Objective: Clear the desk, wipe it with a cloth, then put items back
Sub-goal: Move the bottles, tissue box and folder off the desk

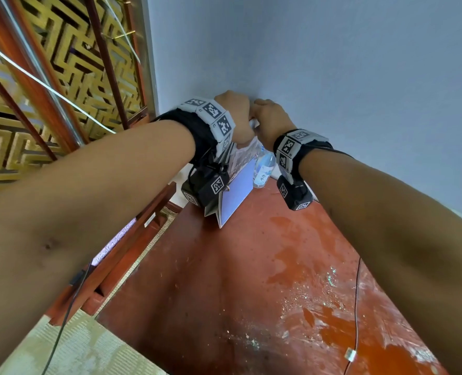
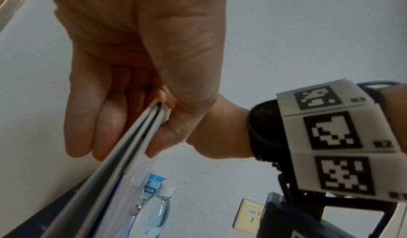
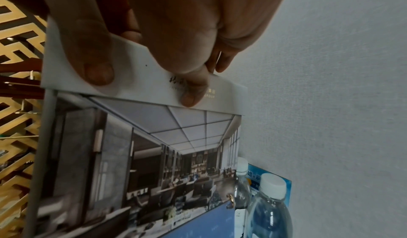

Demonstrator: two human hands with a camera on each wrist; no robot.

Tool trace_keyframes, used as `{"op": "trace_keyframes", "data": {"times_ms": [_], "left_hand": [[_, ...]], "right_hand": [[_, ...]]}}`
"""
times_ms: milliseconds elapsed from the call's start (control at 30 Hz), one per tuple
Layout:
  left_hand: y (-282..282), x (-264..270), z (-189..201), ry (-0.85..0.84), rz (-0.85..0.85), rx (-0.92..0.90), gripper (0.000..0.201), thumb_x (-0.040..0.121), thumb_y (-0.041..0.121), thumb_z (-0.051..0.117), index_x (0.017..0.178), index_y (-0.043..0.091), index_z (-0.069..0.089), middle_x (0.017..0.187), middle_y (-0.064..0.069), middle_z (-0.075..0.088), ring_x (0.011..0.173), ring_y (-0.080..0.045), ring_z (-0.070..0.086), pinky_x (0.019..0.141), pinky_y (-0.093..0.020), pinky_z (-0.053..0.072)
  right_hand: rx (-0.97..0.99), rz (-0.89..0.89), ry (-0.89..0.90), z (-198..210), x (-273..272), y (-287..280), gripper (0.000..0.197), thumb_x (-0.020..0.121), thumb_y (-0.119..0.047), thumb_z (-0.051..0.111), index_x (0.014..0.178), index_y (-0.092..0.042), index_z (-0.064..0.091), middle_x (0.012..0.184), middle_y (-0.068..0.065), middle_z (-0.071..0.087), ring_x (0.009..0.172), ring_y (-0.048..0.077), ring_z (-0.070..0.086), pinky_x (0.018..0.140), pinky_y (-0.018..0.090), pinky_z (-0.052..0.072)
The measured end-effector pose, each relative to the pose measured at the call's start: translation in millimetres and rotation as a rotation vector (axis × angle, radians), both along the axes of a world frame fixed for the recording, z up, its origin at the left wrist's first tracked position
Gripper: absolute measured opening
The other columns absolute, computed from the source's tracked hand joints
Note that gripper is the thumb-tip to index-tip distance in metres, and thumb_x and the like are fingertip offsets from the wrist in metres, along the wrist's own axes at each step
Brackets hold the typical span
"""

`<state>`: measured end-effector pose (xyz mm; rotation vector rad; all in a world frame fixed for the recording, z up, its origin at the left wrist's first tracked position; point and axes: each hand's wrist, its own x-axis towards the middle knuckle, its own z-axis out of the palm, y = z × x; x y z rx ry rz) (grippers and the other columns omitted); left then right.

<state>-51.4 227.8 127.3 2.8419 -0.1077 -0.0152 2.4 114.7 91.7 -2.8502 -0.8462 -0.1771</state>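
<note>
Left hand (image 1: 233,117) pinches the top edge of a desk calendar (image 1: 236,190), thumb on one side and fingers behind, steadying it upright. Right hand (image 1: 270,123), just beside it, grips the same edge. Calendar stands below both hands at the desk's (image 1: 224,280) far end; water bottles (image 3: 269,212) sit under the right hand.

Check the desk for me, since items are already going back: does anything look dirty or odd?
Yes. The red desk top shows wet patches and pale crumbs or flecks toward the near right, so it looks unclean while both hands hold the booklets upright by the water bottle.
</note>
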Motion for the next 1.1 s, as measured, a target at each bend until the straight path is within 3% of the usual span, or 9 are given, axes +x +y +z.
{"op": "trace_keyframes", "data": {"times_ms": [133,300,467,600,733,800,900,967,1100], "left_hand": [[-1.2,1.7,-3.6,0.038,0.012,-0.001,0.022,0.068,0.016,0.069,0.056,0.013,0.051,0.052,-0.002,0.051,0.047,-0.014,0.05,0.066,-0.027,0.053],[1.4,1.7,-6.6,0.037,-0.023,-0.015,0.021,0.071,0.019,0.069,0.061,0.013,0.052,0.055,-0.001,0.05,0.049,-0.016,0.05,0.063,-0.028,0.051],[6.2,-2.2,-2.5,0.126,-0.065,-0.003,0.026,0.067,0.023,0.076,0.057,0.016,0.053,0.055,0.0,0.054,0.064,-0.022,0.06,0.069,-0.032,0.054],[9.3,-4.2,-7.1,0.207,-0.042,-0.01,0.029,0.071,0.022,0.077,0.057,0.013,0.053,0.056,-0.001,0.056,0.056,-0.017,0.057,0.071,-0.03,0.054],[11.0,-6.2,-15.2,0.206,-0.043,-0.044,0.023,0.076,0.022,0.074,0.072,0.01,0.055,0.064,-0.003,0.057,0.069,-0.023,0.063,0.062,-0.025,0.052],[10.6,-6.1,-17.9,0.19,-0.043,-0.048,0.023,0.077,0.026,0.074,0.084,0.011,0.058,0.064,-0.001,0.055,0.067,-0.021,0.06,0.056,-0.021,0.047],[9.9,-5.3,-19.3,0.188,-0.046,-0.039,0.041,0.076,0.035,0.076,0.102,0.007,0.062,0.084,-0.005,0.063,0.066,-0.02,0.056,0.045,-0.021,0.038],[9.3,-5.9,-18.7,0.178,-0.049,-0.042,0.05,0.074,0.037,0.077,0.11,0.007,0.06,0.098,-0.008,0.065,0.073,-0.021,0.057,0.044,-0.021,0.034],[7.2,-9.4,-17.7,0.152,-0.056,-0.058,0.048,0.078,0.034,0.074,0.114,0.007,0.057,0.095,-0.005,0.061,0.074,-0.021,0.054,0.047,-0.023,0.034]], "right_hand": [[-0.05,0.045,-0.051,-0.8,2.2,3.4,0.023,0.077,0.005,0.057,0.098,0.002,0.065,0.102,0.021,0.062,0.101,0.037,0.055,0.082,0.041,0.038],[-0.174,0.036,-0.1,0.4,2.6,3.3,0.025,0.076,0.0,0.059,0.1,-0.003,0.064,0.104,0.016,0.061,0.102,0.035,0.054,0.084,0.039,0.035],[-0.168,0.053,-0.075,0.7,-1.9,2.6,0.025,0.077,0.001,0.061,0.102,-0.003,0.065,0.106,0.016,0.061,0.104,0.035,0.053,0.085,0.038,0.036],[-0.085,0.04,0.008,1.4,-9.7,7.3,0.033,0.081,0.006,0.056,0.11,-0.006,0.066,0.116,0.012,0.057,0.115,0.029,0.048,0.089,0.031,0.038],[-0.042,0.027,0.028,-1.1,-18.2,6.2,0.035,0.077,0.002,0.058,0.109,-0.009,0.066,0.118,0.01,0.054,0.117,0.027,0.047,0.086,0.027,0.039],[-0.014,0.014,0.035,-1.6,-23.2,4.4,0.035,0.077,-0.003,0.064,0.111,-0.009,0.064,0.121,0.011,0.053,0.119,0.028,0.045,0.087,0.03,0.041],[0.015,-0.012,0.062,-2.1,-29.2,1.4,0.048,0.073,-0.006,0.071,0.12,-0.009,0.059,0.131,0.01,0.048,0.125,0.027,0.041,0.087,0.027,0.038],[0.048,-0.035,0.062,-1.4,-32.6,-0.9,0.057,0.072,-0.005,0.072,0.126,-0.01,0.056,0.135,0.009,0.046,0.128,0.026,0.039,0.091,0.03,0.042],[0.07,-0.079,0.06,-2.1,-42.1,-7.2,0.069,0.074,-0.006,0.069,0.139,-0.016,0.048,0.142,0.008,0.042,0.134,0.025,0.035,0.099,0.035,0.041]]}}
